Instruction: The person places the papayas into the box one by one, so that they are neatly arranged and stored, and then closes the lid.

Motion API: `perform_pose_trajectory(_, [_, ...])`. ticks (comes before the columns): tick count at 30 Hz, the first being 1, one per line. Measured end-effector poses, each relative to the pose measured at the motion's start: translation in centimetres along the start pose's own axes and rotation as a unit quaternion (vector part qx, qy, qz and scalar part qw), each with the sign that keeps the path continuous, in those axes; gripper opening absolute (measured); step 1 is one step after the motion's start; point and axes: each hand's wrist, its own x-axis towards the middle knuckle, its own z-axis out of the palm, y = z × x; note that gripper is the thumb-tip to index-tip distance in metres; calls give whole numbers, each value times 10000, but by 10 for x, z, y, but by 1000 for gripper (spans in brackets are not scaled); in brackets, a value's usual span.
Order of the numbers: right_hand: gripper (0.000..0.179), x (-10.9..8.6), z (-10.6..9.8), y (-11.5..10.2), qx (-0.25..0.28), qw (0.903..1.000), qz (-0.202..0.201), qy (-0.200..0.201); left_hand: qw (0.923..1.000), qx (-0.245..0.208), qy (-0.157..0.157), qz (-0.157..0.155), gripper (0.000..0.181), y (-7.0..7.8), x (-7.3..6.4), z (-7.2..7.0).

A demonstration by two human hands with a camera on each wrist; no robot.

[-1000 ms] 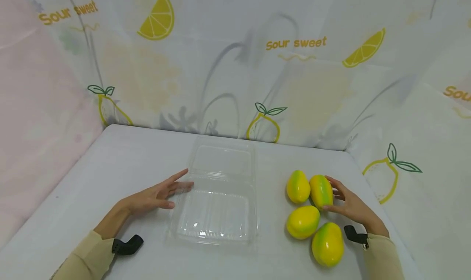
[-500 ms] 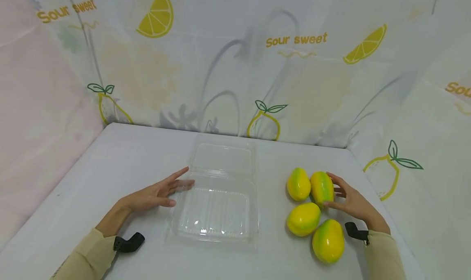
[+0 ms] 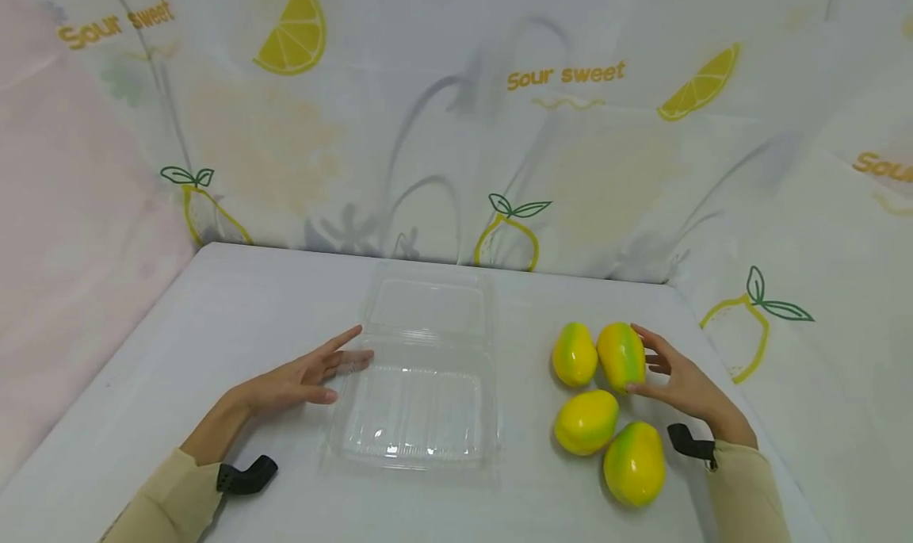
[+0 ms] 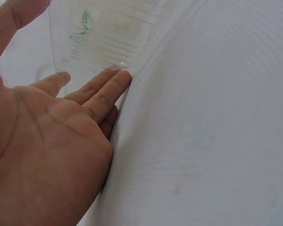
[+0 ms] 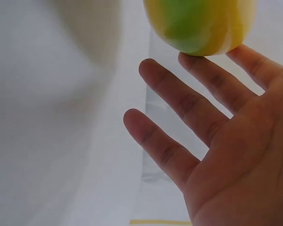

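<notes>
A clear plastic clamshell container (image 3: 414,416) lies unfolded on the white table, its lid (image 3: 431,305) toward the back. At its left side my left hand (image 3: 288,384) rests with fingers extended; in the left wrist view the fingertips (image 4: 125,77) are right at the container's edge. My right hand (image 3: 681,384) pinches a glossy yellow-green mango (image 3: 621,357) between thumb and fingers. The right wrist view shows the mango's rounded end (image 5: 198,28) against two fingers, while two others stretch away from it. A second mango (image 3: 574,354) stands just left of the pinched one.
Two more mangoes lie nearer the front, one mango (image 3: 586,422) close behind the other mango (image 3: 634,464). A printed cloth (image 3: 428,131) with lemon drawings walls the back and sides of the table (image 3: 271,289).
The pinched mango has shifted slightly up and away from the nearer mangoes, together with my right hand. My left hand and the container have stayed in place; the head view shifts a little.
</notes>
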Motion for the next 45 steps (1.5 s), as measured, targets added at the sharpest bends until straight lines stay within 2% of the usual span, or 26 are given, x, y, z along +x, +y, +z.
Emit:
perform_pose_trajectory(4, [96, 0, -2, -4, 2, 10000, -94, 15, 10000, -68, -11, 64, 89, -1, -1, 2])
perform_pose_trajectory(14, [97, 0, -3, -8, -93, 9999, -41, 54, 9997, -69, -62, 228, 87, 0, -1, 2])
perform_pose_trajectory(24, [96, -1, -4, -13, -79, 9999, -70, 109, 9998, -29, -44, 203, 87, -2, -1, 1])
perform_pose_trajectory(32, [97, 0, -1, -11, -119, 9998, -31, 145, 10000, 14, 49, -39, 89, -2, -1, 2])
perform_pose_trajectory(40, [96, 1, -2, -12, -127, 9997, -129, 144, 9998, -58, -42, 200, 87, 0, 0, 1])
perform_pose_trajectory(45, [96, 1, -1, -12, -67, 9998, -147, 120, 9997, -104, -48, 214, 87, 0, 0, 1])
